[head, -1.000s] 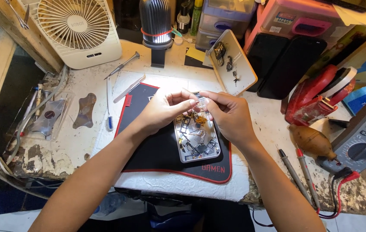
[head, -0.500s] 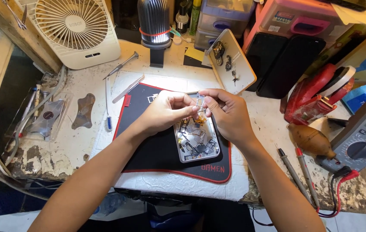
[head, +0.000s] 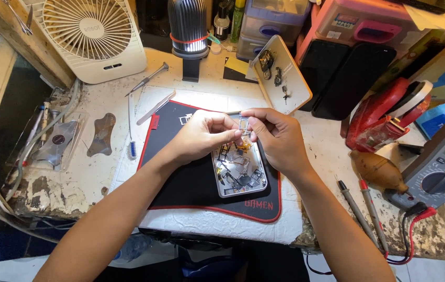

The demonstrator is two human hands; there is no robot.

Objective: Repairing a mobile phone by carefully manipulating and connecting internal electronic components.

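Part: one small metal frame (head: 243,125), pinched between both hands just above the top end of the phone.
Left hand (head: 201,134): fingers curled, thumb and forefinger grasping the part's left edge.
Right hand (head: 277,137): fingers bent, thumb and forefinger grasping the part's right edge.
Phone (head: 239,172): one, opened, its insides showing, lying on the mat below the hands; its top end is partly hidden by the fingers.
Mat (head: 180,177): one, black with a red border, on a white cloth on the bench.
Back cover (head: 281,74): one, pale, propped upright behind the mat, with a few small dark parts stuck on it.
Lamp (head: 188,31): one, dark and ribbed, with a red band, lit over the mat.
Fan (head: 94,36): one, white, at the bench's far left.
Tweezers (head: 155,107): one pair, left of the mat's top corner.
Screwdriver (head: 146,79): one, between fan and lamp.
Brush (head: 131,122): one, white handle, left of the mat.
Pry pick (head: 100,134): one, dark, flat, further left.
Blower (head: 378,171): one, brown bulb, right of the right wrist.
Probes (head: 361,211): two, one black, one red, near the blower.
Meter (head: 444,167): one, grey, at the right edge.
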